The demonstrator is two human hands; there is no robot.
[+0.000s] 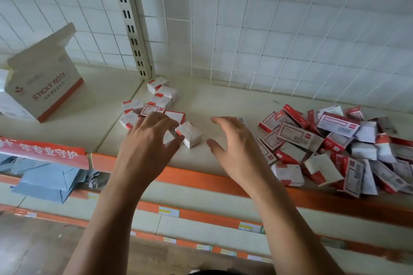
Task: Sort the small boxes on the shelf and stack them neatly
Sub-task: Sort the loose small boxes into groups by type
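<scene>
Barely begun — the left hand (152, 134) grips a small red-and-white box (167, 139) beside the few gathered boxes (156, 98) just beyond its fingers, the right hand (234, 140) hovers spread and empty, and the big jumbled heap (335, 147) to its right awaits sorting

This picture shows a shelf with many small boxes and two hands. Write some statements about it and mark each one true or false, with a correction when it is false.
1. The loose pile of boxes lies on the right part of the shelf. True.
2. The right hand holds a box. False: it is open and holds nothing.
3. The left hand curls its fingers round a small box. True.
4. The pile is stacked neatly. False: its boxes lie jumbled at all angles.
5. The STICKY NOTE carton stands right of both hands. False: it stands to their left.
</scene>
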